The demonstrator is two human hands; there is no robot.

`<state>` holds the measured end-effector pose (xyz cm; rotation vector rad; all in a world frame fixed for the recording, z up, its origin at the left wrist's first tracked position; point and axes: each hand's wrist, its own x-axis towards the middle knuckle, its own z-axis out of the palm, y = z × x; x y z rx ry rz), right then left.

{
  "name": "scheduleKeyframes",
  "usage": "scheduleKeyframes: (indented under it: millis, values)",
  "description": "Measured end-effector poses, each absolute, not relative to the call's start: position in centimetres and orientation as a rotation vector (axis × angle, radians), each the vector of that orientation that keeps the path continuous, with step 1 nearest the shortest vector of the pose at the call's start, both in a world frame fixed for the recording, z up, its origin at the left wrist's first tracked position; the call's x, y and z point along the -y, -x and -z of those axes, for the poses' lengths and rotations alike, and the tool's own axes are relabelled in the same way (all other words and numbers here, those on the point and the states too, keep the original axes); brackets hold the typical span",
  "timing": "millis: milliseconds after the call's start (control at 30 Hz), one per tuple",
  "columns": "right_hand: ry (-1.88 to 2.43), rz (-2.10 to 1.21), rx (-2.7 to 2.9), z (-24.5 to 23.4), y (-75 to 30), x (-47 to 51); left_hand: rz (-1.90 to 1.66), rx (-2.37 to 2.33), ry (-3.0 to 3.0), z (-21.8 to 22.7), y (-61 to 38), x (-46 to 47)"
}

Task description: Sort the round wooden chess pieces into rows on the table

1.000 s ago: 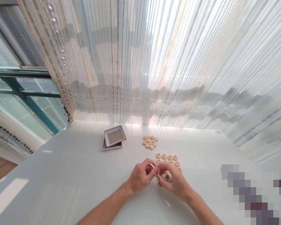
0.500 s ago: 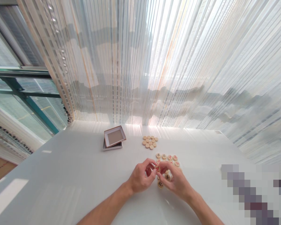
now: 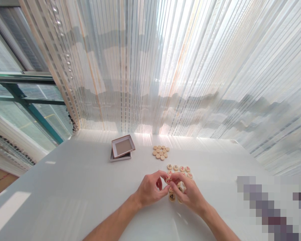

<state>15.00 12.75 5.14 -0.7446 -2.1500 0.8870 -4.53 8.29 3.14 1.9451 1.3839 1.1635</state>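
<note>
My left hand (image 3: 150,189) and my right hand (image 3: 189,194) meet over a white table (image 3: 72,187), fingers curled. Together they pinch a round wooden game piece with a red mark (image 3: 168,180) between their fingertips. Under and behind the hands lie several face-up pieces with red or black characters (image 3: 182,169); one with a black character (image 3: 172,196) sits just below the fingers. Farther back is a tight cluster of blank face-down pieces (image 3: 161,152).
A small open cardboard box stacked on its lid (image 3: 122,147) rests at the back left of the pieces. Sheer striped curtains (image 3: 165,67) hang along the table's far edge, with a window frame at left. A blurred patch covers the lower right.
The hands have stayed nearly in place. The pinched piece has turned so its red mark shows, and my right hand has shifted slightly, uncovering the black-marked piece below.
</note>
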Motion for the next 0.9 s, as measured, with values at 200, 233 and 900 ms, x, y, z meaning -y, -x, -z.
scheduleKeyframes:
  millis: [200, 233, 900]
  values:
    - [0.769, -0.843, 2.158, -5.4, -15.5, -13.0, -1.136, -1.399, -2.064, -3.7, 5.0, -8.4]
    - [0.787, -0.816, 2.141, -5.5, -15.8, -13.2, -1.12, -1.401, -2.081, -3.8, 5.1, -8.4]
    - [1.323, -0.679, 1.525, -2.9, -20.7, -20.4, -0.597, -1.505, -2.294, -5.4, 6.0, -7.1]
